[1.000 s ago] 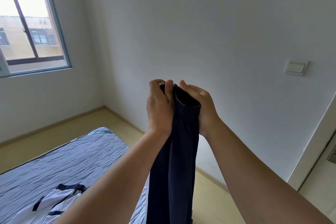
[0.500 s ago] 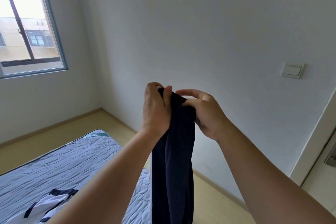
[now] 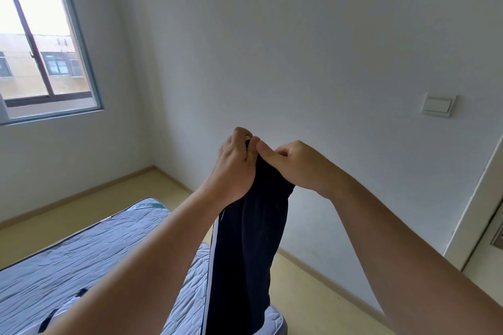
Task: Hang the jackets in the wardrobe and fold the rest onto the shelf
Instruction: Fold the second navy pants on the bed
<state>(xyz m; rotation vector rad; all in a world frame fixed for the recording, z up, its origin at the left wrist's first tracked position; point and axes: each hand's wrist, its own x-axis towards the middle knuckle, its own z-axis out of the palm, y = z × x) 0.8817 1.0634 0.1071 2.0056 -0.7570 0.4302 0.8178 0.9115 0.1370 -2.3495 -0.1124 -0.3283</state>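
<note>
I hold a dark navy garment (image 3: 250, 247) with a white side stripe up in front of me; it hangs straight down over the end of the bed. My left hand (image 3: 235, 163) pinches its top edge between thumb and fingers. My right hand (image 3: 294, 166) grips the same top edge just to the right, fingers curled over the cloth. The two hands touch at the thumbs. A white garment with dark trim (image 3: 58, 314) lies on the mattress at the lower left, mostly hidden behind my left forearm. No wardrobe or shelf is in view.
A bare quilted mattress (image 3: 81, 253) fills the lower left. A window (image 3: 40, 43) is on the left wall, a light switch (image 3: 437, 105) on the white wall ahead, and a door frame (image 3: 479, 212) with a handle at the right edge. Wooden floor runs along the wall.
My right hand has turned over the garment's top edge and closed on it beside the left thumb. Both hands sit slightly lower in view and the white stripe now shows.
</note>
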